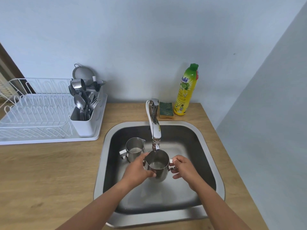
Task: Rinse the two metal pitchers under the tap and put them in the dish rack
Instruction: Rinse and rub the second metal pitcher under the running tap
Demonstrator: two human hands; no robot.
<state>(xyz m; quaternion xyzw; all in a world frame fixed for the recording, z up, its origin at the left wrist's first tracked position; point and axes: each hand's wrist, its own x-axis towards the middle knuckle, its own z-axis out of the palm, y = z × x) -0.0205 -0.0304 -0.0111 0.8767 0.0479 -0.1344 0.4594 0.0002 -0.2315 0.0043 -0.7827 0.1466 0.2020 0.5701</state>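
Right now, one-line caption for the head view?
Both hands hold a metal pitcher under the tap; second pitcher waits in the sink.

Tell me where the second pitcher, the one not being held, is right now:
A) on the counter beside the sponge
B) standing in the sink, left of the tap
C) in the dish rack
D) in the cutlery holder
B: the second pitcher stands upright in the sink, left of the tap, while both hands hold the other pitcher under the spout.
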